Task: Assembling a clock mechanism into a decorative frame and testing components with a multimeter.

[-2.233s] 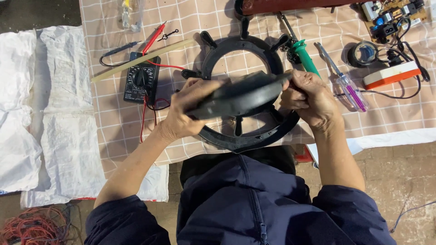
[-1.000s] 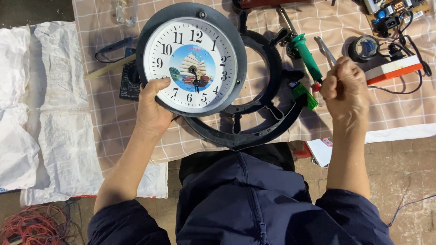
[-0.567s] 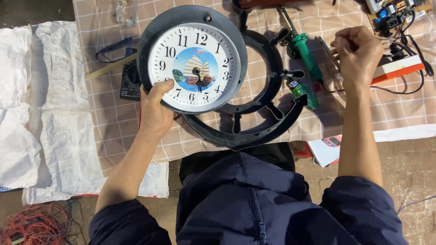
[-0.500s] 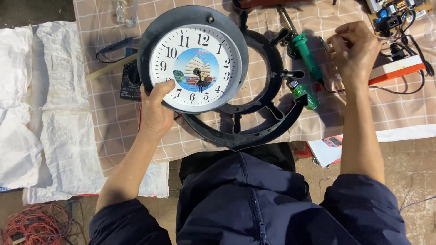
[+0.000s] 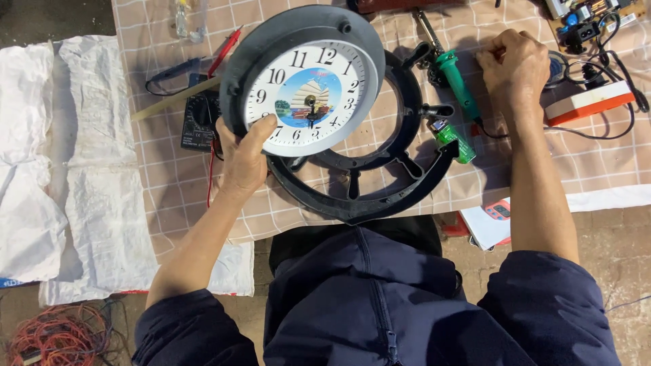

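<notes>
My left hand (image 5: 245, 161) grips the lower left rim of a round wall clock (image 5: 308, 95). The clock has a dark grey rim, a white dial and a sailing ship picture, and it is tilted up with its face towards me. It is held above a black wheel-shaped frame (image 5: 369, 200) lying on the checked cloth (image 5: 169, 190). My right hand (image 5: 517, 68) rests on the cloth at the upper right with its fingers curled and its back towards me. It lies just right of a green-handled soldering iron (image 5: 453, 74). Anything under that hand is hidden.
A black multimeter (image 5: 199, 123) with red leads and a wooden stick (image 5: 169, 103) lie left of the clock. A small green object (image 5: 456, 139), a red-and-white box (image 5: 587, 102) and a circuit board (image 5: 584, 15) sit at the right. White fabric (image 5: 81, 169) and coiled red wire (image 5: 54, 335) are on the floor.
The clock, held edge-on by both hands earlier, is now turned face up in my left hand alone. My right hand let go and moved up and right onto the cloth.
</notes>
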